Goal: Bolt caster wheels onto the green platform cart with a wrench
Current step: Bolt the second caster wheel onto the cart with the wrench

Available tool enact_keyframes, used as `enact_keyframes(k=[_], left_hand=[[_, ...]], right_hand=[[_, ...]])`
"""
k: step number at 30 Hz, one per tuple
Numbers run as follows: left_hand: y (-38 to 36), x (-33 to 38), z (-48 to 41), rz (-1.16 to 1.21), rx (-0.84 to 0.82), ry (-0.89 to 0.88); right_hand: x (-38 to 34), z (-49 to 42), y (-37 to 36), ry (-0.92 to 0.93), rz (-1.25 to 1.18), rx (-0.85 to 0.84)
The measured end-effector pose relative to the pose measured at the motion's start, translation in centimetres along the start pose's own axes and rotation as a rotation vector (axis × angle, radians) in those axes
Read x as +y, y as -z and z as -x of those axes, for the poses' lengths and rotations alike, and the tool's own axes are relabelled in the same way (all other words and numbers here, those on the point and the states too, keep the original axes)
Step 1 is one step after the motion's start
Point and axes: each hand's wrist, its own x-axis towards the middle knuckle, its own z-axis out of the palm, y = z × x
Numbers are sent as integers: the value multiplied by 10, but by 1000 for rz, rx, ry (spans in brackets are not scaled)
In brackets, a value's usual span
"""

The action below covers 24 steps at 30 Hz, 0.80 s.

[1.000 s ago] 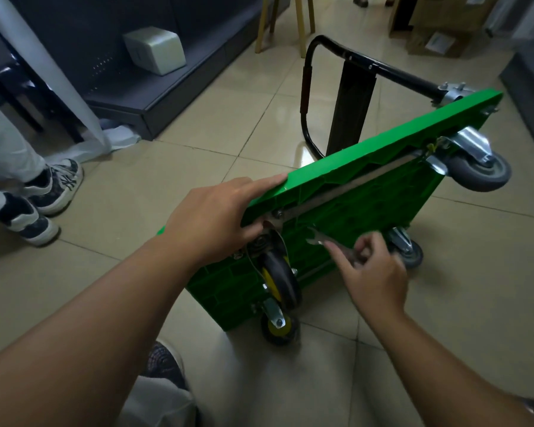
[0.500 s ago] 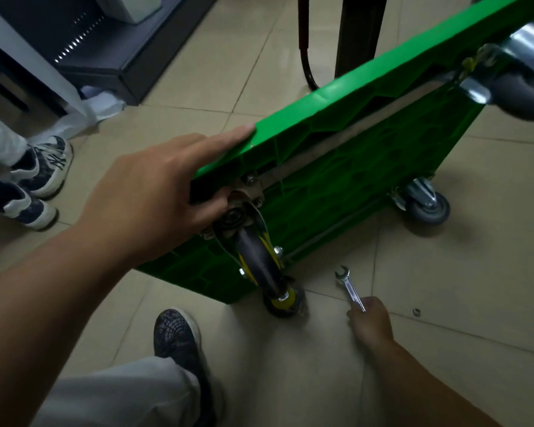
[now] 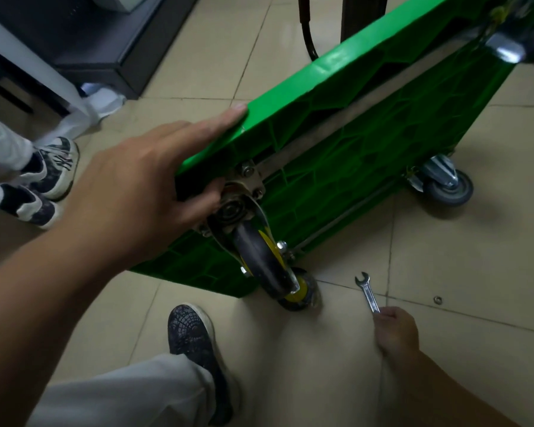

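Note:
The green platform cart (image 3: 367,143) stands tipped on its long edge, ribbed underside facing me. My left hand (image 3: 154,192) grips its near corner, fingers lying over the top edge and thumb under, beside the mounting plate of a black-and-yellow caster wheel (image 3: 259,257). A second yellow caster (image 3: 299,292) touches the floor below it. A grey caster (image 3: 447,186) sits at the far lower corner, and another shows at the top right (image 3: 524,41). My right hand (image 3: 395,331) holds a small silver wrench (image 3: 367,291) low near the floor, its open jaw pointing away from me.
A small washer or nut (image 3: 437,300) lies on the tiled floor right of the wrench. My shoe (image 3: 191,337) is below the cart. Another person's sneakers (image 3: 43,177) stand at left. A dark shelf base (image 3: 105,50) is at the back left; the cart's black handle (image 3: 305,35) rises behind.
My right hand has dropped with the wrench from the cart's underside down to the floor. The view has moved closer and lower; my left hand keeps its grip on the corner.

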Motion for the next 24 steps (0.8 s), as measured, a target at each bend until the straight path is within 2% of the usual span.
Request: enact_keyframes(k=[5, 9, 14, 18, 21, 24], left_hand=[[2, 2, 1, -13, -22, 1], [1, 3, 2, -18, -18, 3], [2, 2, 1, -12, -21, -10], [1, 1, 0, -16, -25, -19], [1, 1, 0, -8, -19, -17], [1, 1, 1, 7, -4, -16]], right_hand=[[8, -3, 9, 183, 251, 38], [4, -3, 13, 186, 424, 67], [6, -4, 13, 193, 521, 114], [10, -7, 12, 239, 514, 114], [11, -10, 15, 256, 330, 120], [11, -21, 34, 314, 175, 353]])
